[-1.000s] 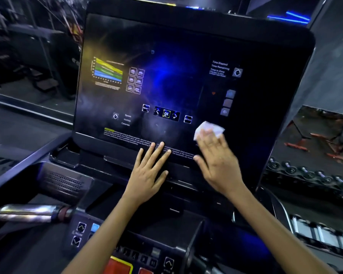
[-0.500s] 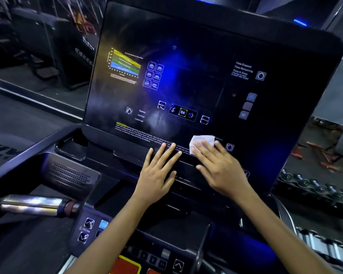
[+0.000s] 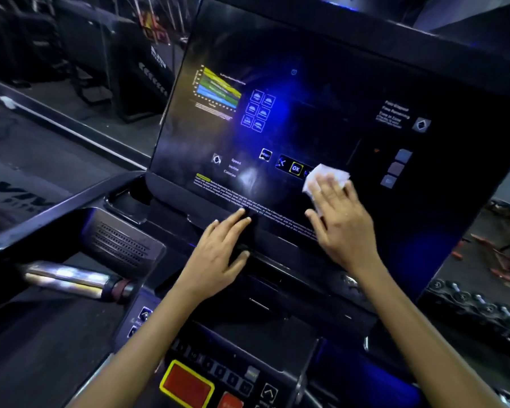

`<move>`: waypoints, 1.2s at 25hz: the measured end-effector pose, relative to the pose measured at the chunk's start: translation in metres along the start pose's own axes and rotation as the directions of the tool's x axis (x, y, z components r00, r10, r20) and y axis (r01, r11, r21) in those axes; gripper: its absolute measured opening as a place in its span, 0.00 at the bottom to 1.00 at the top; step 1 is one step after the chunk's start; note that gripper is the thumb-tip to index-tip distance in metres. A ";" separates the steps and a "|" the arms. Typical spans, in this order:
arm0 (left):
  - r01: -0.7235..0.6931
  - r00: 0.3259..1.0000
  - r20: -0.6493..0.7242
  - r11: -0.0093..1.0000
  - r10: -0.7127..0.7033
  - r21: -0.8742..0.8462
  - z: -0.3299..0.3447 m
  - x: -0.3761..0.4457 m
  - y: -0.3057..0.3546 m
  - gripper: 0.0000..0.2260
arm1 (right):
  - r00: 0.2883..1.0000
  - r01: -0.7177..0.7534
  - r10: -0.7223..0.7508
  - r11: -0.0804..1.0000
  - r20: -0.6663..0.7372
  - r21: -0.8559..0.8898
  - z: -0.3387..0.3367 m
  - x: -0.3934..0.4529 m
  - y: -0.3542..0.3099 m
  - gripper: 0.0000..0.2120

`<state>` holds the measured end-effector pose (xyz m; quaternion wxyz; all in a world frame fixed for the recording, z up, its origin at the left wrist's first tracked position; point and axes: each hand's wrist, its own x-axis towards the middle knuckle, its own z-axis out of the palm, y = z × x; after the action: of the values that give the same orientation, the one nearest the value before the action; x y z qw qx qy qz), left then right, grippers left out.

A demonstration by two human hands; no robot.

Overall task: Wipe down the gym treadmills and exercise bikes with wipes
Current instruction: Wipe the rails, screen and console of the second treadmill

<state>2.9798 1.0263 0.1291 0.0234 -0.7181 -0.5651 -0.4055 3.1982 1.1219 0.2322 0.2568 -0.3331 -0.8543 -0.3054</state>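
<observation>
A person's right hand (image 3: 340, 222) presses a white wipe (image 3: 324, 175) flat against the treadmill console screen (image 3: 321, 119), fingers straight and close together, just right of the lit OK button (image 3: 296, 168). Much of the wipe is hidden beneath the fingers. The left hand (image 3: 218, 254) rests spread on the screen's lower edge, holding nothing. The small print along the bottom is too blurred to read. The red stop button (image 3: 186, 384) sits below, partly cut off.

Treadmill console (image 3: 336, 92) carries the lot; white wipe (image 3: 326, 175) flat on its panel by OK button (image 3: 296, 168). Both hands rest on it too; left hand (image 3: 218, 254) at lower edge, right hand (image 3: 343, 222) on wipe.
</observation>
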 end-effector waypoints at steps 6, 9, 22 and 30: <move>0.117 0.981 0.127 0.969 -0.146 0.216 -0.022 -0.031 -0.038 0.31 | 0.980 0.191 -0.193 0.980 0.045 0.047 0.018 0.000 -0.038 0.23; 0.149 0.971 0.154 0.968 -0.182 0.204 -0.021 -0.031 -0.037 0.31 | 1.000 0.028 -0.028 0.999 0.000 0.025 0.014 0.020 -0.026 0.22; 0.204 0.965 0.141 0.970 -0.221 0.129 -0.024 -0.032 -0.032 0.29 | 0.989 0.128 -0.132 0.989 0.059 0.072 0.033 0.036 -0.072 0.24; 0.390 0.907 0.107 0.909 -0.406 0.144 -0.050 -0.076 -0.044 0.35 | 0.969 0.224 -0.224 0.975 0.105 0.009 0.037 0.039 -0.074 0.24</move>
<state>2.9126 0.9575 0.0982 -0.0554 -0.6106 -0.7233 -0.3178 3.1107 1.1202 0.2062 0.1747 -0.2506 -0.8984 -0.3154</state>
